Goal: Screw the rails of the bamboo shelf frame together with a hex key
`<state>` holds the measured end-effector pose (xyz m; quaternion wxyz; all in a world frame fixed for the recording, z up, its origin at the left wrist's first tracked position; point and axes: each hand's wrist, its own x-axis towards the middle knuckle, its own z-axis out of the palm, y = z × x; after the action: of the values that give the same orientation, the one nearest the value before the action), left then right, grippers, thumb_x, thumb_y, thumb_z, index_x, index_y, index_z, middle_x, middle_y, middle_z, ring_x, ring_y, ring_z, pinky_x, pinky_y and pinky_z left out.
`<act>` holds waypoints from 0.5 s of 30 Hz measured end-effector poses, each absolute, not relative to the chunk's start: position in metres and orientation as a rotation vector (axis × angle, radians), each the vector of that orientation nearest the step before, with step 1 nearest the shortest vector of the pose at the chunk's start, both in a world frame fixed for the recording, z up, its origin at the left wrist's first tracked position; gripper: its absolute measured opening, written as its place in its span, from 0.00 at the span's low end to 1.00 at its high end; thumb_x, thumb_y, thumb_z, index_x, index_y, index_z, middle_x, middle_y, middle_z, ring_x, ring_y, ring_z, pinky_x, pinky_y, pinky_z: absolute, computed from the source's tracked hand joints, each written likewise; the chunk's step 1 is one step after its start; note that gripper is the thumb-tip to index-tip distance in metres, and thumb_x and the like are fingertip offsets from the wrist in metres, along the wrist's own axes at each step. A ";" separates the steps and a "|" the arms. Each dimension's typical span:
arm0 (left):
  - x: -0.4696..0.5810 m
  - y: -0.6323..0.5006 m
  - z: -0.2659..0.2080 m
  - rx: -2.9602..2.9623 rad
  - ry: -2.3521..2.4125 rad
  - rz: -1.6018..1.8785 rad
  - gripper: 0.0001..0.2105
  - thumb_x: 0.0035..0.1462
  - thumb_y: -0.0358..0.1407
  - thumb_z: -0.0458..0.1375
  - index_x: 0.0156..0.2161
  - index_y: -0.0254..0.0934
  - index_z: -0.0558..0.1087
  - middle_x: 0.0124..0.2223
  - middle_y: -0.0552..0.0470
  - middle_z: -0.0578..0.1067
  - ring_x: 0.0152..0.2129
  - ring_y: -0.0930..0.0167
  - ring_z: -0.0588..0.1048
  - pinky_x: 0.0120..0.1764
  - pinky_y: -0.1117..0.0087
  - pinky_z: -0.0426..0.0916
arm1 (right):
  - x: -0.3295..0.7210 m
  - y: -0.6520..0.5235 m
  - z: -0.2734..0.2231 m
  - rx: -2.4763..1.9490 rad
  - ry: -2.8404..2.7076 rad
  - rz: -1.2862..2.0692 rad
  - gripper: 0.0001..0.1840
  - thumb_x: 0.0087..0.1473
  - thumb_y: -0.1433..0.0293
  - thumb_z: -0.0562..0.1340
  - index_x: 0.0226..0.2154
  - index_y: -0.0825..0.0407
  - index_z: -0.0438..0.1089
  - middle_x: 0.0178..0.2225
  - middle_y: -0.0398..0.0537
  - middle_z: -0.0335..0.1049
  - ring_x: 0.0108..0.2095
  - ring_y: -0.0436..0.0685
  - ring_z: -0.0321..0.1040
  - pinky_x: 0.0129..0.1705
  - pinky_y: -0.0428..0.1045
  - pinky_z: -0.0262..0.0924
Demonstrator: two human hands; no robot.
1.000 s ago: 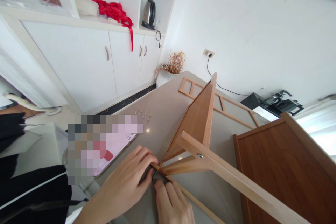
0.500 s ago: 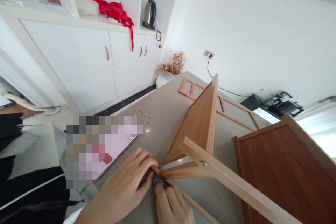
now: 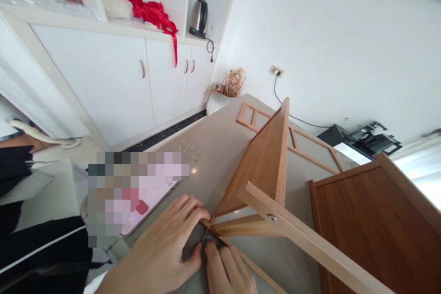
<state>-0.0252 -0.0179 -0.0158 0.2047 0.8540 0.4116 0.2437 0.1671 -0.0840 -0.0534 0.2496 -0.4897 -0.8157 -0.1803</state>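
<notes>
Now resting the left hand (image 3: 168, 241), half curled with thumb apart, on the wooden frame (image 3: 265, 161) stretching toward one o'clock; cannot tell if gripping. Pinching a thin metal tool (image 3: 205, 235) in the curled right hand (image 3: 229, 267), with a phone (image 3: 151, 190) at ten o'clock.

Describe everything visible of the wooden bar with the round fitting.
The wooden bar is pale and straight, with a squared end and a round silvery fitting near it. It slants above the table, leaving the frame at lower right. A second wooden piece seems to meet it below the fitting; contact with the upright panel is unclear. Neither the left hand nor the right hand touches it.
</notes>
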 end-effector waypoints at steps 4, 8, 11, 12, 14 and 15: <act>-0.025 -0.019 -0.017 2.384 1.159 0.696 0.19 0.55 0.29 0.58 0.52 0.46 0.67 0.54 0.50 0.73 0.54 0.60 0.69 0.52 0.58 0.70 | 0.166 -0.083 -0.052 -1.327 -2.205 -0.504 0.14 0.68 0.76 0.52 0.43 0.57 0.74 0.23 0.43 0.69 0.24 0.53 0.73 0.29 0.45 0.68; -0.025 -0.018 -0.015 2.384 1.161 0.685 0.20 0.54 0.27 0.57 0.51 0.46 0.67 0.54 0.51 0.73 0.54 0.61 0.70 0.52 0.60 0.70 | 0.165 -0.082 -0.053 -1.325 -2.166 -0.530 0.14 0.69 0.75 0.53 0.42 0.56 0.74 0.23 0.43 0.69 0.25 0.52 0.74 0.31 0.44 0.68; -0.025 -0.019 -0.012 2.391 1.167 0.666 0.21 0.54 0.26 0.56 0.52 0.45 0.67 0.54 0.51 0.73 0.54 0.61 0.69 0.51 0.60 0.70 | 0.165 -0.081 -0.055 -1.314 -2.163 -0.531 0.14 0.70 0.74 0.52 0.42 0.56 0.74 0.23 0.43 0.69 0.24 0.51 0.74 0.31 0.44 0.68; -0.026 -0.019 -0.011 2.394 1.167 0.666 0.21 0.54 0.26 0.56 0.52 0.45 0.67 0.55 0.50 0.73 0.54 0.61 0.69 0.51 0.61 0.70 | 0.165 -0.081 -0.055 -1.312 -2.167 -0.529 0.14 0.70 0.74 0.52 0.42 0.56 0.74 0.23 0.43 0.69 0.24 0.51 0.74 0.32 0.44 0.68; -0.026 -0.020 -0.010 2.398 1.160 0.677 0.21 0.54 0.26 0.56 0.52 0.45 0.67 0.54 0.50 0.73 0.54 0.61 0.70 0.50 0.61 0.70 | 0.166 -0.081 -0.056 -1.314 -2.169 -0.527 0.14 0.70 0.75 0.52 0.42 0.56 0.74 0.23 0.43 0.70 0.25 0.51 0.74 0.32 0.44 0.68; -0.026 -0.020 -0.010 2.397 1.156 0.682 0.21 0.53 0.26 0.56 0.52 0.44 0.67 0.54 0.50 0.73 0.53 0.61 0.70 0.50 0.61 0.70 | 0.166 -0.082 -0.057 -1.316 -2.168 -0.526 0.14 0.70 0.75 0.52 0.42 0.56 0.74 0.23 0.43 0.70 0.25 0.52 0.74 0.33 0.44 0.68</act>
<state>-0.0258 -0.0197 -0.0100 0.1962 0.8556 0.4126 0.2434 0.1661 -0.0817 -0.0567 0.2720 -0.4889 -0.8054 -0.1955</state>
